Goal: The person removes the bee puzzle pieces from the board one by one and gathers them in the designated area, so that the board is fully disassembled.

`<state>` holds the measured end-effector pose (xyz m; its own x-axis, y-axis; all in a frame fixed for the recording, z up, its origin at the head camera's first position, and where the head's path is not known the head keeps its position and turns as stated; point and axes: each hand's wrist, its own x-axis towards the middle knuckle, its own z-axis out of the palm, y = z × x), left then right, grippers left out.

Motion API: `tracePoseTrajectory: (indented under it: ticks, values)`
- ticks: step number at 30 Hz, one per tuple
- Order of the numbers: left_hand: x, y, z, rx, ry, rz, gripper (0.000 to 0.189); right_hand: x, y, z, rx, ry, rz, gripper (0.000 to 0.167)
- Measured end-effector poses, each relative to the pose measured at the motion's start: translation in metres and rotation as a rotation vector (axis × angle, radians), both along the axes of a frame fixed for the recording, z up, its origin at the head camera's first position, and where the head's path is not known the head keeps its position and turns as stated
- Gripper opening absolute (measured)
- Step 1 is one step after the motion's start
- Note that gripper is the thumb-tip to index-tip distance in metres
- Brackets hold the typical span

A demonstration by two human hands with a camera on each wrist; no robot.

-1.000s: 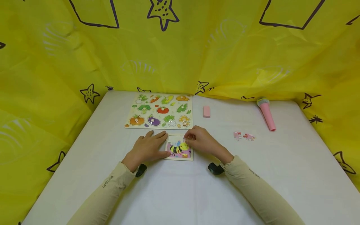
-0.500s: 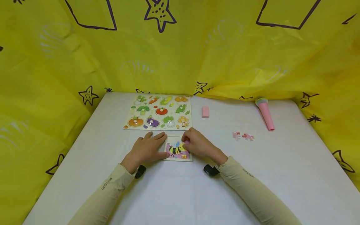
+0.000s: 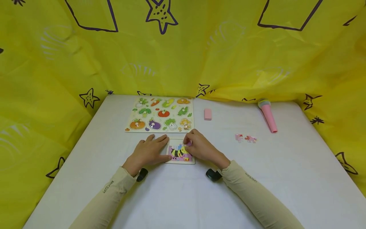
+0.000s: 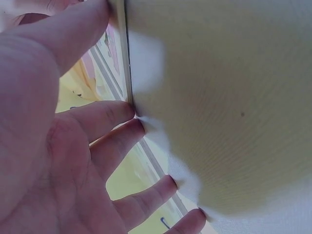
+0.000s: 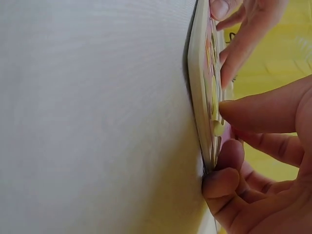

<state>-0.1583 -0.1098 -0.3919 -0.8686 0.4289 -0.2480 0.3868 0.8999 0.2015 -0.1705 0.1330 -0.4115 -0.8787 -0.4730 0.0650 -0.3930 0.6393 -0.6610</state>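
A small square jigsaw tray (image 3: 180,162) with a bee picture (image 3: 178,153) lies on the white table between both hands. My left hand (image 3: 147,152) rests flat at its left side, fingers spread and thumb on the lower left rim. In the left wrist view the fingertips (image 4: 168,185) touch the cloth along the tray's edge. My right hand (image 3: 202,147) pinches a pink and yellow puzzle piece (image 5: 226,132) over the upper right part of the picture. Thumb and curled fingers partly hide that piece. Bare white tray bottom shows along the top of the picture.
Two loose pink puzzle pieces, one (image 3: 238,137) beside the other (image 3: 251,139), lie to the right. Behind the tray is a vegetable peg board (image 3: 158,130). A pink block (image 3: 207,114) and a pink toy microphone (image 3: 269,117) lie farther back, before a yellow curtain (image 3: 183,63).
My right hand has shifted slightly at the upper right of the tray, and more pink of the pinched piece shows. The left hand keeps its place; the whole head view has drifted a little.
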Motion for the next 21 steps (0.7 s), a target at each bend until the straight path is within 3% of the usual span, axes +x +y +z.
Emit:
tracePoseTrajectory:
  ticks: [10,21]
  values:
    - [0.0,-0.0009,-0.0016,0.006,0.006,-0.008,0.083,-0.0005,0.0052,0.0016,-0.064,-0.056,-0.059,0.004]
    - [-0.0005,-0.0003,-0.0006,0.001,-0.006,-0.006,0.083,-0.0003,0.0075,0.0,-0.118,0.0,-0.059,0.01]
